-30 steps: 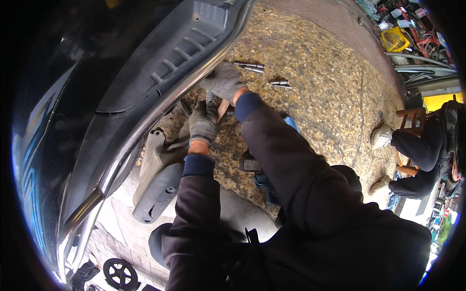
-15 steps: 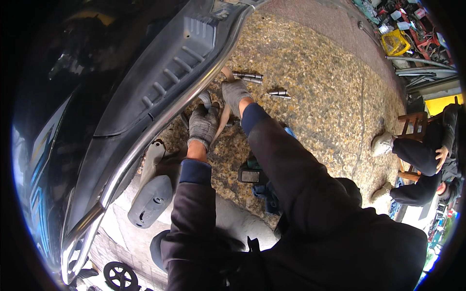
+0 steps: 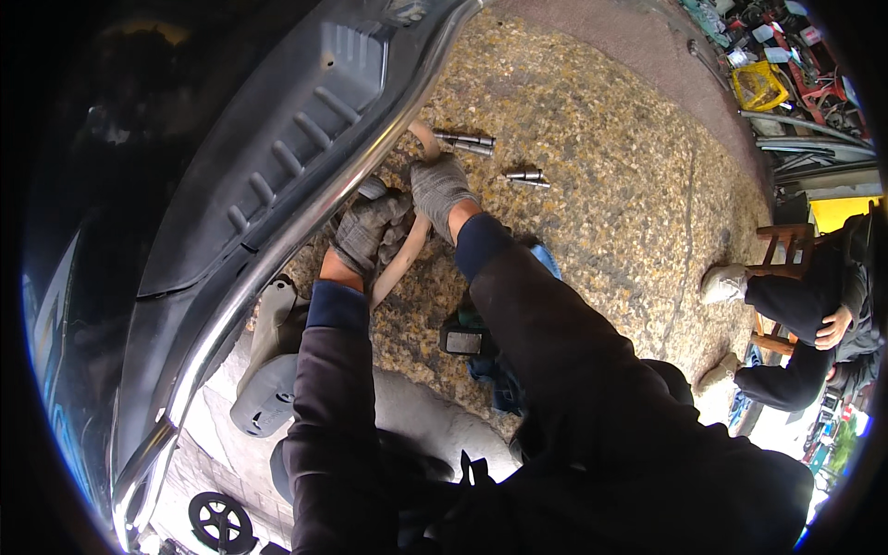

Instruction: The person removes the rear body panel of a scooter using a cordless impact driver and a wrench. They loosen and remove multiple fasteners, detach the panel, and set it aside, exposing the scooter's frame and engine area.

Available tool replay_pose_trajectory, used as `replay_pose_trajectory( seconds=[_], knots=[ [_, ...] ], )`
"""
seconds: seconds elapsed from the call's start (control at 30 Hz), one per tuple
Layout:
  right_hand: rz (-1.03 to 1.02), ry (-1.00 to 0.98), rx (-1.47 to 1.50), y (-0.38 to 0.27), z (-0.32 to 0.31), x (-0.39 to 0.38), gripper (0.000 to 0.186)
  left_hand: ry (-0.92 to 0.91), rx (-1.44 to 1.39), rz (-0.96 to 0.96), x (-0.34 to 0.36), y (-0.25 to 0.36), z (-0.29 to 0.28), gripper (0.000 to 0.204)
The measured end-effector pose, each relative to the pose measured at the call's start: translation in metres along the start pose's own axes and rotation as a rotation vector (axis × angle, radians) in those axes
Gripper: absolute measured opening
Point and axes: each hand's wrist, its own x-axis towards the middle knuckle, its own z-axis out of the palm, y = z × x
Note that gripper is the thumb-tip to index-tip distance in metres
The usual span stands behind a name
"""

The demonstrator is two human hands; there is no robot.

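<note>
Both my hands wear grey knit gloves and work low beside a dark scooter body (image 3: 250,111) with a chrome side rail (image 3: 305,227). My right hand (image 3: 441,191) is closed around a tan flat strip (image 3: 400,264), whose upper end (image 3: 425,137) sticks out beyond the fingers. To its left, my left hand (image 3: 363,228) has its fingers curled by the rail, next to a grey metal part (image 3: 372,188). What those fingers hold is hidden. Past my right hand, long metal sockets (image 3: 474,144) lie on the ground, with shorter ones (image 3: 527,177) nearby.
A grey exhaust cover (image 3: 264,393) is below the rail. Under my right forearm lies a dark tool with a block-shaped end (image 3: 463,342). At right, a person (image 3: 786,296) sits by a wooden chair (image 3: 782,252). A yellow basket (image 3: 760,86) stands among scattered parts.
My left hand has shifted left and turned, its fingers pointing more toward the right. The strip's lower part shows more between my hands. The whole view has moved slightly.
</note>
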Motion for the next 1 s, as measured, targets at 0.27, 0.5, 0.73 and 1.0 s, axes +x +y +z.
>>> replay_pose_trajectory(
  seconds=[0.27,0.5,0.73,1.0],
  knots=[
    [0.004,-0.035,-0.104,-0.001,0.005,0.008,0.030,0.533,0.899,0.374,0.030,-0.026,0.002,0.032],
    [0.268,-0.007,0.424,-0.009,-0.003,-0.001,0.026,0.352,0.825,0.509,0.026,-0.009,0.011,0.027],
    [0.078,-0.007,0.074,0.003,0.006,0.010,0.027,-0.081,-0.011,0.030,0.006,0.004,0.002,0.015],
    [0.180,0.052,0.273,0.000,0.008,0.005,0.030,0.591,0.813,0.415,0.027,-0.014,0.017,0.031]
  ],
)
